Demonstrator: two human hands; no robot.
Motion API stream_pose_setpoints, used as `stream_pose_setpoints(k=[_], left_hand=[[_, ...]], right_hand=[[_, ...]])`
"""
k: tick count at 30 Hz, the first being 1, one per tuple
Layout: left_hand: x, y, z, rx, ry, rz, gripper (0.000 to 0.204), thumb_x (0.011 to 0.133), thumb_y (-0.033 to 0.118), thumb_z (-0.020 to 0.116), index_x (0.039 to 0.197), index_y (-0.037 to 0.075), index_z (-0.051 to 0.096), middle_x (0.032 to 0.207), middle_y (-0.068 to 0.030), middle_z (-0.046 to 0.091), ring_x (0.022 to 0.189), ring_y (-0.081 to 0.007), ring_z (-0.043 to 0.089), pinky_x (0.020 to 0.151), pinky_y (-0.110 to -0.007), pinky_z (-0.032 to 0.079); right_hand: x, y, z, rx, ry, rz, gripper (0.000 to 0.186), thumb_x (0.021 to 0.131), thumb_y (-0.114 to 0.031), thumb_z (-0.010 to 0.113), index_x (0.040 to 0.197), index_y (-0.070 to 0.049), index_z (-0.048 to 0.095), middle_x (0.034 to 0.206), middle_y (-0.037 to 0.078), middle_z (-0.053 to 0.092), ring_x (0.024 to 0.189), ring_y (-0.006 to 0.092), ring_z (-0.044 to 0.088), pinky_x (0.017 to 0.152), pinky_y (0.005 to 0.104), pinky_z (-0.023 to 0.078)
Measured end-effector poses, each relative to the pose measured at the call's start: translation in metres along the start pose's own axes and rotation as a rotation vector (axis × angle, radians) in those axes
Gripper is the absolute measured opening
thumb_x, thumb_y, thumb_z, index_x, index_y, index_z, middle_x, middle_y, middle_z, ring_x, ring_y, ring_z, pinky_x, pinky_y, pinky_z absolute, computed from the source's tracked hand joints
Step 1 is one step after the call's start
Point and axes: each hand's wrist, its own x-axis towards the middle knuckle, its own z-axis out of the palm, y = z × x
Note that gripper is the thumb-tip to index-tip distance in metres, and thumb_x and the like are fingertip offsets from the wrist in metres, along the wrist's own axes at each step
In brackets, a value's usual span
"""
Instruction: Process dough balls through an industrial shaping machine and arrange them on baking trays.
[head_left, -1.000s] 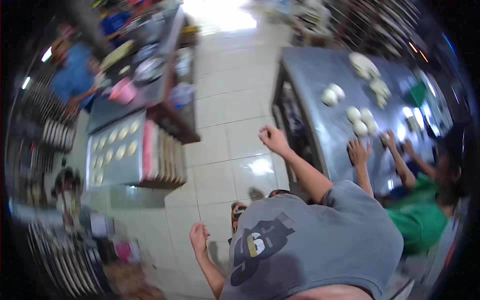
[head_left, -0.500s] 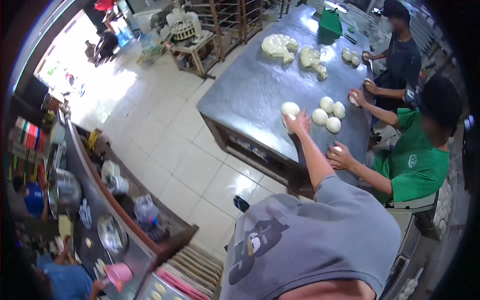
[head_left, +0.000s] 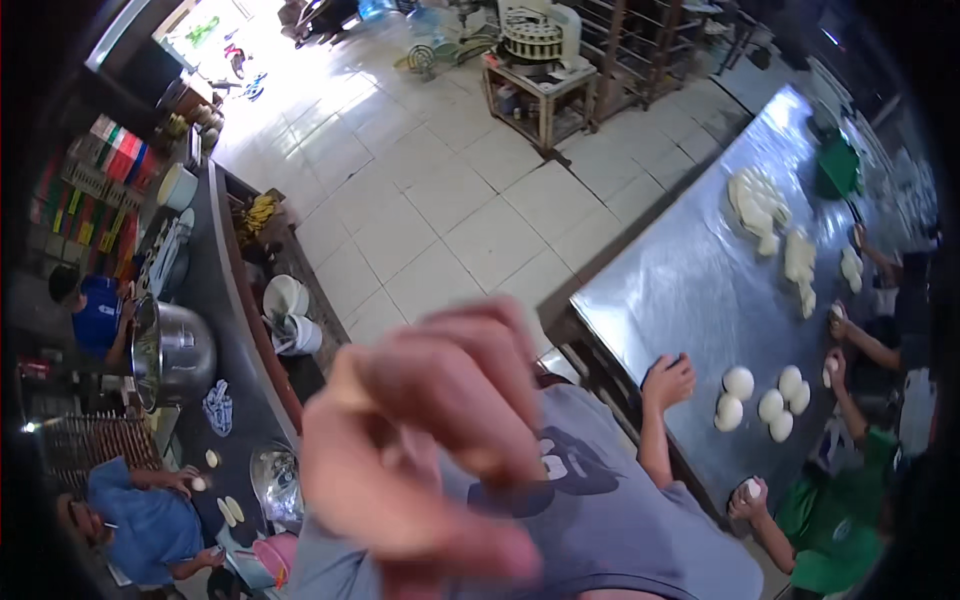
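Dough balls (head_left: 738,383) lie as a pair on the metal-topped table (head_left: 650,290) at right, with a group of four just right of them. The person's right hand (head_left: 668,382), fingers curled, is at the table's left edge beside the pair, its grip contents untellable, while the blurred left hand (head_left: 430,440) hangs near, fingers half bent, thumb apart. Open tiled floor (head_left: 440,210) spreads between table and left counter (head_left: 232,260).

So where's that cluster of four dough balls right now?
In the head view, the four dough balls sit at the right on the metal table, just right of the two dough balls nearest the person's right hand.
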Motion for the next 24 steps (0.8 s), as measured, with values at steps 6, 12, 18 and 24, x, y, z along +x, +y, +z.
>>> stream_pose_setpoints(k=[6, 12, 18, 24], left_hand=[[0.064, -0.062, -0.105, -0.391, -0.143, -0.115, 0.01, 0.081, 0.015, 0.059, 0.081, 0.006, 0.054, 0.072, -0.0045, 0.049, 0.058, -0.0143, 0.039, 0.06, -0.027, 0.036], [0.102, -0.162, -0.196, -0.779, -0.28, -0.204, 0.01, 0.081, 0.015, 0.058, 0.081, 0.006, 0.054, 0.072, -0.0053, 0.05, 0.059, -0.0145, 0.04, 0.06, -0.028, 0.036], [0.148, -0.248, -0.263, -1.19, -0.509, -0.35, 0.01, 0.081, 0.015, 0.057, 0.081, 0.006, 0.054, 0.073, -0.0061, 0.05, 0.06, -0.0147, 0.04, 0.059, -0.029, 0.036], [0.2, -0.324, -0.294, -1.523, -0.701, -0.458, 0.01, 0.082, 0.015, 0.056, 0.08, 0.006, 0.053, 0.074, -0.0068, 0.05, 0.062, -0.0148, 0.041, 0.059, -0.029, 0.037]], right_hand=[[0.011, -0.033, 0.006, -0.134, -0.072, 0.171, 0.03, 0.085, -0.026, 0.054, 0.11, -0.011, 0.057, 0.098, 0.014, 0.055, 0.091, 0.0334, 0.051, 0.085, 0.0443, 0.039], [0.019, -0.029, 0.013, -0.14, -0.152, 0.157, 0.032, 0.086, -0.026, 0.054, 0.113, -0.008, 0.056, 0.1, 0.014, 0.055, 0.092, 0.0326, 0.05, 0.086, 0.0421, 0.039], [0.012, -0.081, 0.023, -0.28, -0.052, 0.644, 0.036, 0.087, -0.028, 0.056, 0.117, -0.008, 0.057, 0.103, 0.017, 0.056, 0.094, 0.034, 0.051, 0.087, 0.0417, 0.041], [0.004, -0.217, 0.06, -0.332, 0.103, 1.027, 0.034, 0.086, -0.026, 0.058, 0.114, -0.008, 0.059, 0.101, 0.018, 0.054, 0.092, 0.0357, 0.051, 0.086, 0.0422, 0.041]])
